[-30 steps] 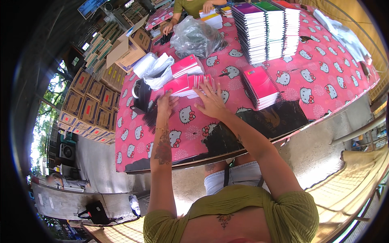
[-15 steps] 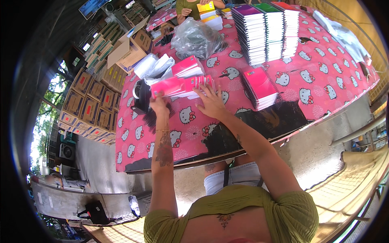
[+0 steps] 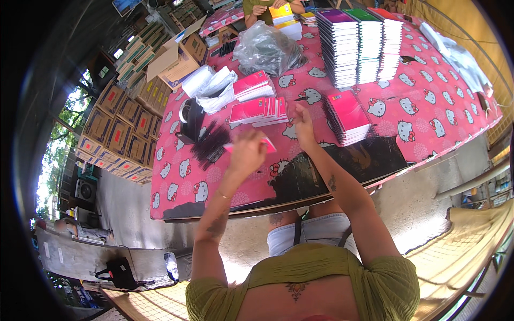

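Note:
My left hand (image 3: 249,152) is closed on a pink-covered notebook (image 3: 269,144) with no coil visible, held low over the near part of the table. Most of the notebook is hidden by the hand. Raised to the right of it, my right hand (image 3: 303,127) is empty, its fingers loosely apart. Beyond both hands lies a spread stack of pink notebooks (image 3: 250,110), and a second pink pile (image 3: 251,83) sits just behind. Loose black spiral coils (image 3: 210,145) lie left of my left hand. To the right stands a stack of spiral-bound pink notebooks (image 3: 347,115).
A black tape dispenser (image 3: 190,125) stands left of the piles, near crumpled white plastic (image 3: 217,88). Farther back are a clear plastic bag (image 3: 267,51) and tall stacks of spiral notebooks (image 3: 340,51). Another person's hand (image 3: 279,4) is at yellow pads. Cartons (image 3: 118,131) are piled at left.
My left hand has drawn a pink notebook off the spread stack, toward me and to the right. My right hand has lifted off the stack and moved right.

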`<act>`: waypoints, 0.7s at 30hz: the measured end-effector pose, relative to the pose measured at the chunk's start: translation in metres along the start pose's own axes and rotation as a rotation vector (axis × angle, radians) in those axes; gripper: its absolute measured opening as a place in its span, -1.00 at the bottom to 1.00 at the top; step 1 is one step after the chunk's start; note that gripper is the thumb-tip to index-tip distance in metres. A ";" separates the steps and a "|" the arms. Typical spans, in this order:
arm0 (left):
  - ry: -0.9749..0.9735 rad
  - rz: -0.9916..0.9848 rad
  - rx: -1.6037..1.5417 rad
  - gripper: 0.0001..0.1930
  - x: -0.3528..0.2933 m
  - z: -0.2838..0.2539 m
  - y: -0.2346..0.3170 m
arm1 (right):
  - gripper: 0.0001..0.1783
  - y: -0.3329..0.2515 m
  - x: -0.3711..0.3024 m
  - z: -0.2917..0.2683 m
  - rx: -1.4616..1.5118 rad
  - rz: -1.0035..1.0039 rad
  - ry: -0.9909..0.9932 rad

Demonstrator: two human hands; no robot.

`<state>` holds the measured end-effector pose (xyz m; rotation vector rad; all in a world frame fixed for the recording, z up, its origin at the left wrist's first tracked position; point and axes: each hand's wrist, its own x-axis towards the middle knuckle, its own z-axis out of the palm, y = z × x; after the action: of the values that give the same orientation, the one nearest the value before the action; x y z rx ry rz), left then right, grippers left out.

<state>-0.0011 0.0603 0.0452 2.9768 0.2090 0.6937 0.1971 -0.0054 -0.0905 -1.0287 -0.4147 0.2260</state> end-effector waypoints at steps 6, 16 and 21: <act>0.067 0.018 0.086 -0.57 -0.026 0.031 -0.002 | -0.45 -0.022 -0.027 0.002 -0.537 -0.038 -0.126; 0.259 -0.175 -0.220 -0.60 0.080 -0.006 -0.082 | -0.29 -0.018 -0.024 0.013 -0.740 -0.151 -0.012; 0.108 -0.171 -0.196 -0.62 0.106 0.033 -0.121 | -0.19 -0.030 -0.038 0.045 -1.050 -0.149 -0.062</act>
<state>0.0935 0.1944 0.0484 2.7001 0.3742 0.8043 0.1429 0.0005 -0.0531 -2.0096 -0.6876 -0.1256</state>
